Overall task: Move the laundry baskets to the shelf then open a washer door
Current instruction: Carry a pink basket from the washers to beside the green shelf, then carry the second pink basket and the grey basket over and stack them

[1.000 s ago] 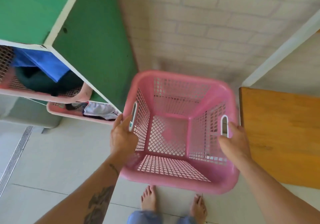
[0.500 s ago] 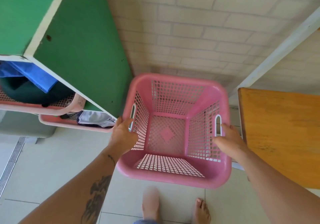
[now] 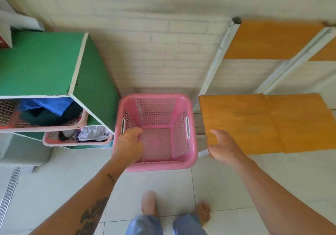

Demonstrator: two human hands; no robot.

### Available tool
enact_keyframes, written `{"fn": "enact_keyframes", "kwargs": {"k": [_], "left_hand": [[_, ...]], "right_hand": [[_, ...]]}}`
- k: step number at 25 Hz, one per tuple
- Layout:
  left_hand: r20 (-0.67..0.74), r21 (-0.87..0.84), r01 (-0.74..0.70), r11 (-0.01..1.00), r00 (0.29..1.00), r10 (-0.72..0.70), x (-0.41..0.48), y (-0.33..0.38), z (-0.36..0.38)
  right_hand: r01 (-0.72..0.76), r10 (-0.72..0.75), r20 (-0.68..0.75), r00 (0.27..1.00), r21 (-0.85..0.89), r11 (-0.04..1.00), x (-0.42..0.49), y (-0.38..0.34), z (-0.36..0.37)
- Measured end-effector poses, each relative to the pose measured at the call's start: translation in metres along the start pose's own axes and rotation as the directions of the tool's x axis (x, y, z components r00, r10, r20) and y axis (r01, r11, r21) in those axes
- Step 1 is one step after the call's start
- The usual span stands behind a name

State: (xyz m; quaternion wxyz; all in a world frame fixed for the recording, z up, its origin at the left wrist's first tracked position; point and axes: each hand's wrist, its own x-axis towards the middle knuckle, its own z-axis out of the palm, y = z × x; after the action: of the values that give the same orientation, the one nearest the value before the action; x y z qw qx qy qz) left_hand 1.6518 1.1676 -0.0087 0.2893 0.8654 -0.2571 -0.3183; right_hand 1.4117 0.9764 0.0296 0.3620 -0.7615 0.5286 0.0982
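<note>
An empty pink laundry basket (image 3: pixel 160 164) stands on the tiled floor against the brick wall, between the green shelf unit (image 3: pixel 45 63) and the orange shelf rack (image 3: pixel 254 121). My left hand (image 3: pixel 128 146) hovers above the basket's left rim with its fingers loose and nothing in it. Off the basket's right side, my right hand (image 3: pixel 222 147) is spread apart and empty, in front of the orange board. Two more pink baskets with clothes, an upper basket (image 3: pixel 80 123) and a lower basket (image 3: pixel 76 142), sit in the green unit's compartments.
A grey appliance (image 3: pixel 21 152) sits low at the left under the green unit. A floor drain grate (image 3: pixel 9 194) runs along the left edge. My bare feet (image 3: pixel 149 203) stand on pale tiles just behind the basket. White metal posts (image 3: pixel 216 61) frame the orange boards.
The basket went down from the air onto the floor by the wall. Both hands let go of its handles and drew back. The view pulled back and up.
</note>
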Motion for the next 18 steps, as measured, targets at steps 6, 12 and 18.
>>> {"fn": "enact_keyframes", "kwargs": {"k": [6,12,18], "left_hand": [[0.111,0.018,-0.354,0.935,0.930,0.350,-0.048,0.141,0.022],[0.242,-0.057,-0.549,0.834,0.803,0.545,-0.122,0.308,0.119],[0.351,-0.138,-0.623,0.770,0.696,0.626,-0.239,0.432,0.261]], "right_hand": [[-0.009,0.017,-0.205,0.979,0.042,0.999,-0.114,0.078,-0.113],[-0.024,0.109,-0.429,0.897,0.198,0.980,-0.207,0.220,-0.199],[-0.106,0.233,-0.529,0.816,0.259,0.960,-0.289,0.377,-0.272]]}}
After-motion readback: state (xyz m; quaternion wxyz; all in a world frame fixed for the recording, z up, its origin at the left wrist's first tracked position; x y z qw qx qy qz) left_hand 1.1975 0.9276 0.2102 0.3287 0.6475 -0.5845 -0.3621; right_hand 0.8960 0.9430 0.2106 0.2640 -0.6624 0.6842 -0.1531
